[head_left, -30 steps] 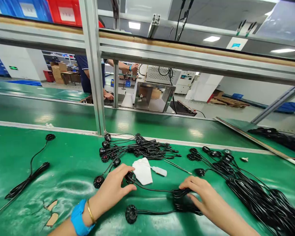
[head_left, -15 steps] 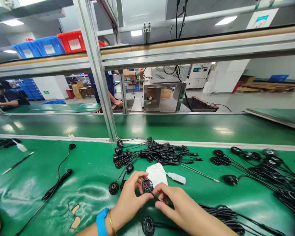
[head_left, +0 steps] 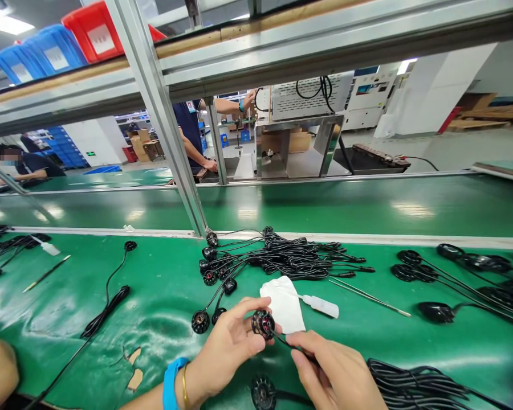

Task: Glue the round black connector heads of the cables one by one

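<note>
My left hand (head_left: 235,344) is closed around a small round black part (head_left: 263,324) with slotted sides and a reddish centre. A black cable (head_left: 283,340) comes out of that part toward the right. My right hand (head_left: 329,364) pinches this cable a short way from the round part. Just behind my fingers lies a white tissue (head_left: 282,302), with a small white dropper bottle (head_left: 320,305) at its right. Below my hands rests another round black part (head_left: 264,392) on a cable, partly hidden by my right hand.
A pile of black cables (head_left: 290,254) with round ends lies behind the tissue. Tweezers (head_left: 370,297) rest at its right, near more black cabled parts (head_left: 438,311). A metal post (head_left: 154,108) rises from the bench's back edge. Another person's arm (head_left: 194,149) shows beyond the conveyor.
My right hand has moved right and down along the cable, away from the round part. My left hand still holds that part, turned slightly. The camera view has tilted downward.
</note>
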A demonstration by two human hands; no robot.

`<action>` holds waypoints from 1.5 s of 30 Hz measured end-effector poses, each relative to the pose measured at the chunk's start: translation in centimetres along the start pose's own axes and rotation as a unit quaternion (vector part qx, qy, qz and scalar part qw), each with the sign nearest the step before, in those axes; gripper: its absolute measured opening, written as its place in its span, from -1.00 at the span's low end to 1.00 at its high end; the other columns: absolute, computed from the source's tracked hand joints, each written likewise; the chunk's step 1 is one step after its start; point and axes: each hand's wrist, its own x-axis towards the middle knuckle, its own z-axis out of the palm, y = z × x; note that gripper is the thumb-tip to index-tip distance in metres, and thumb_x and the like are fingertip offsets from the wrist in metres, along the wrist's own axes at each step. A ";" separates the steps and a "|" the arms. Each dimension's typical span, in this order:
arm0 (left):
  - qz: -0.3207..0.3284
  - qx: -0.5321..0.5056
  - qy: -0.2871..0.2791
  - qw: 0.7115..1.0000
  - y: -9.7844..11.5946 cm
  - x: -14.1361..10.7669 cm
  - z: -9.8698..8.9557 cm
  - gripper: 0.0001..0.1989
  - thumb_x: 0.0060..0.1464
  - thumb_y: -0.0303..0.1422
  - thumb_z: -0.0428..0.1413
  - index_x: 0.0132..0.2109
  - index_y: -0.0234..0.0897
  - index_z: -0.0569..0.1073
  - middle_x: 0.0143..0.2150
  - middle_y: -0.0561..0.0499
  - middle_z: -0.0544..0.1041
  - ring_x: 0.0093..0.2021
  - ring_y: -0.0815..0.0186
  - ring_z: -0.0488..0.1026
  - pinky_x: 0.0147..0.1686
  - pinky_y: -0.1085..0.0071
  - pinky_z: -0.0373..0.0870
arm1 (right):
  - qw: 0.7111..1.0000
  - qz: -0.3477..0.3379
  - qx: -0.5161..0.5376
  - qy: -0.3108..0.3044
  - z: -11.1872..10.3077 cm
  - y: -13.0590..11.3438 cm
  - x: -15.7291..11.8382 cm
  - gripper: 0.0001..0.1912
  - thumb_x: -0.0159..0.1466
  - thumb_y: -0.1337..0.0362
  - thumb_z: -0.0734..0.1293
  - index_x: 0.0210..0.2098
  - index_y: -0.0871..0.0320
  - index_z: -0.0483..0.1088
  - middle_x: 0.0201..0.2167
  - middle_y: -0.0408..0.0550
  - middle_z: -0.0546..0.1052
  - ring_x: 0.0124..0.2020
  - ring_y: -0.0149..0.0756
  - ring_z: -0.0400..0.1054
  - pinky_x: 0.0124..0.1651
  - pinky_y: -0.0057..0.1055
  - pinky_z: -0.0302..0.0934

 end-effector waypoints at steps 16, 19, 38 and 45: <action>-0.094 -0.072 0.043 0.992 -0.4 -0.1 0.5 -0.65 0.25 -0.25 0.16 0.08 -0.36 0.50 -0.16 -0.15 0.46 -0.31 0.38 0.46 -0.33 0.49 0.34 | 0.997 -0.045 -0.044 -0.053 0.9 0.0 -0.4 -0.46 0.33 0.47 0.13 0.29 0.25 0.13 -0.30 0.02 0.49 -0.37 -0.35 0.43 -0.37 -0.48 0.36; -0.105 -0.079 0.061 0.989 -0.6 0.0 0.4 -0.65 0.27 -0.24 0.13 0.08 -0.39 0.51 -0.17 -0.16 0.46 -0.32 0.38 0.46 -0.35 0.50 0.35 | 0.994 -0.061 -0.074 -0.051 1.1 0.1 -0.6 -0.45 0.34 0.46 0.14 0.31 0.29 0.11 -0.28 0.05 0.51 -0.35 -0.32 0.44 -0.38 -0.45 0.35; -0.097 0.007 0.063 0.993 -0.1 0.2 0.0 -0.58 0.25 -0.16 0.14 0.14 -0.34 0.45 -0.22 -0.10 0.44 -0.32 0.38 0.44 -0.34 0.49 0.34 | 0.998 -0.007 -0.010 -0.059 0.9 0.2 -0.5 -0.59 0.36 0.44 0.15 0.20 0.21 0.20 -0.29 -0.03 0.49 -0.35 -0.40 0.43 -0.31 -0.49 0.32; -0.094 -0.047 0.047 0.993 0.0 0.2 0.6 -0.68 0.27 -0.30 0.14 0.12 -0.33 0.43 -0.12 -0.12 0.45 -0.20 0.34 0.46 -0.18 0.41 0.34 | 0.994 0.052 0.096 0.009 0.1 -0.2 0.0 -0.89 0.35 0.47 0.24 -0.19 0.16 0.29 -0.46 -0.18 0.33 -0.53 -0.54 0.22 -0.45 -0.56 0.13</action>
